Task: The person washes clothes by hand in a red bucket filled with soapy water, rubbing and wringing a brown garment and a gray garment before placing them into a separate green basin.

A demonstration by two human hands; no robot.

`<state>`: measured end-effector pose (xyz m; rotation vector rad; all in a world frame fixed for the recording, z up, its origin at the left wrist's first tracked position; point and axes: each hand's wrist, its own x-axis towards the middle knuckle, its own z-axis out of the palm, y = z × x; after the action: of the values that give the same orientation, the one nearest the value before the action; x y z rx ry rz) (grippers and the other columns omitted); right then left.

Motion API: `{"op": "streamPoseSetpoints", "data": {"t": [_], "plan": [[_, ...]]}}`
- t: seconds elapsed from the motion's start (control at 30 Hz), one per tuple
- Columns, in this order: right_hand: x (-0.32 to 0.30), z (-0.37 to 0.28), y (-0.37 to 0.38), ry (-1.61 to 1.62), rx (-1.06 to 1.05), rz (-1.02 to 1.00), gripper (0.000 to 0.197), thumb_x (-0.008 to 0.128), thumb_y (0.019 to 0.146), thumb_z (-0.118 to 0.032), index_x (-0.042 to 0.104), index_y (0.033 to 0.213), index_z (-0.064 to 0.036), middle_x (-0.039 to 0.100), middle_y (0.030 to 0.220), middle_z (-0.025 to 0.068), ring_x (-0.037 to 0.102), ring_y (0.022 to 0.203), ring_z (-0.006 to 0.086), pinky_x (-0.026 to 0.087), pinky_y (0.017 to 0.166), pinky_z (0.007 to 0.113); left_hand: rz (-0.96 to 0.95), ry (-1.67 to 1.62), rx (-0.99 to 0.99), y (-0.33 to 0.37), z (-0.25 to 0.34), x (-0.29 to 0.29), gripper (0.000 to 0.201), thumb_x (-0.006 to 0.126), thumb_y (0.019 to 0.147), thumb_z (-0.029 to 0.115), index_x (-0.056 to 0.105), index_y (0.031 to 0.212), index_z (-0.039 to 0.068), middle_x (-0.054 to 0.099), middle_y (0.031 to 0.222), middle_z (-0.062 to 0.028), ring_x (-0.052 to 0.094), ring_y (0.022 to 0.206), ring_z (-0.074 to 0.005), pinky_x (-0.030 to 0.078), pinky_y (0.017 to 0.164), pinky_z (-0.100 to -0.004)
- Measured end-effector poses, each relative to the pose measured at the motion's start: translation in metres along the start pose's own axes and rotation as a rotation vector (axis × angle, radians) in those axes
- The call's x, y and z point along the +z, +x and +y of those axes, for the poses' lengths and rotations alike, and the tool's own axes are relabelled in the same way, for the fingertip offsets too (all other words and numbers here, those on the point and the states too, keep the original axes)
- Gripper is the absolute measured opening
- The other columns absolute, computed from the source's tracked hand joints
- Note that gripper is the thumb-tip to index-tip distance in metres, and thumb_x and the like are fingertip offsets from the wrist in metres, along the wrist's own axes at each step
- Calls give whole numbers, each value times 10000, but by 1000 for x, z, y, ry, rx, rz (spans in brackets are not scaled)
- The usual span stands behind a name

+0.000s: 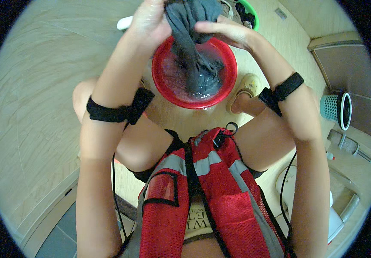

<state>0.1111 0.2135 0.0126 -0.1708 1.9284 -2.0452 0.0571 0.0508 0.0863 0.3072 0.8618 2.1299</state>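
A wet dark grey garment hangs bunched between my hands, its lower end trailing into sudsy water in a red basin. My left hand grips the cloth at its left side, near the top edge of the view. On the other side, my right hand is closed on it, with the thumb lying across the front and the other fingers behind. Both hands are above the far rim of the basin.
Beyond my right hand stands a green tub with dark clothing in it. A floor drain lies to its right. Farther right are a teal perforated basket and a white toilet. My yellow shoe is beside the basin.
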Motion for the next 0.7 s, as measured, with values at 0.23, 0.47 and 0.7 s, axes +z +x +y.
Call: {"op": "streamPoseSetpoints", "data": {"t": [0.23, 0.47, 0.7], "plan": [[6, -69, -23, -229, -158, 179, 351, 652, 806, -190, 573, 1102, -17, 629, 939, 32, 563, 850, 114, 455, 784, 265, -15, 327, 165, -3, 13, -8, 171, 560, 799, 50, 571, 960, -6, 615, 936, -91, 585, 876, -184, 470, 815, -303], [18, -92, -32, -90, -399, 446, 236, 624, 823, -206, 649, 851, 27, 639, 725, 59, 571, 612, 104, 459, 565, 222, -81, 812, 51, -23, -7, -1, 499, 644, 813, 225, 441, 1204, -9, 592, 1073, -58, 560, 970, -177, 442, 828, -304], [23, -131, -48, -156, -620, 573, 233, 639, 806, -256, 633, 858, -29, 619, 747, 31, 569, 661, 109, 457, 633, 232, -20, 1376, 156, -1, -20, -2, 391, 646, 794, 113, 500, 1125, -37, 613, 1023, -105, 587, 920, -192, 444, 843, -294]]}}
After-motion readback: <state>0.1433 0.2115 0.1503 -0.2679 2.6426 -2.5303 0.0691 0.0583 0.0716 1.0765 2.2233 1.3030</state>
